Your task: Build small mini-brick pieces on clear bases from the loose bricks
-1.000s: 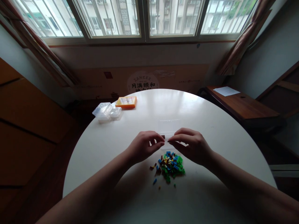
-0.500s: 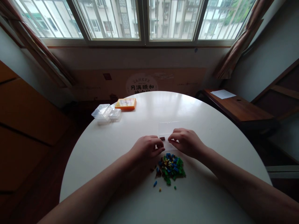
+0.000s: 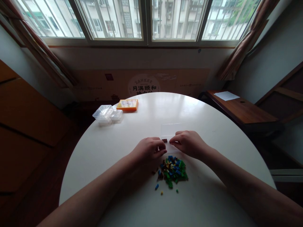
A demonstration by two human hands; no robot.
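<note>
A small dark brown toy brick (image 3: 164,140) rests on a see-through, sheet-like plate (image 3: 170,129) in the middle of the table. My left hand (image 3: 151,148) is at the plate's left edge with its fingers curled against the brick's left end, which they partly hide. My right hand (image 3: 187,142) is just right of the brick, apart from it, thumb and index finger pinched together. Anything between those fingertips is too small to make out. Close in front of both hands lies a pile of small toy bricks (image 3: 174,171), mostly green and blue, with some yellow and brown.
Several loose pieces, among them a blue brick (image 3: 157,187), lie near the pile. Clear plastic boxes (image 3: 103,113) and an orange box (image 3: 127,105) stand at the back left of the round white table (image 3: 99,151). A wooden side table (image 3: 246,108) with paper stands at right.
My right hand has shifted very slightly left, closer to the brown brick. My left hand, the brick and the pile are practically unchanged.
</note>
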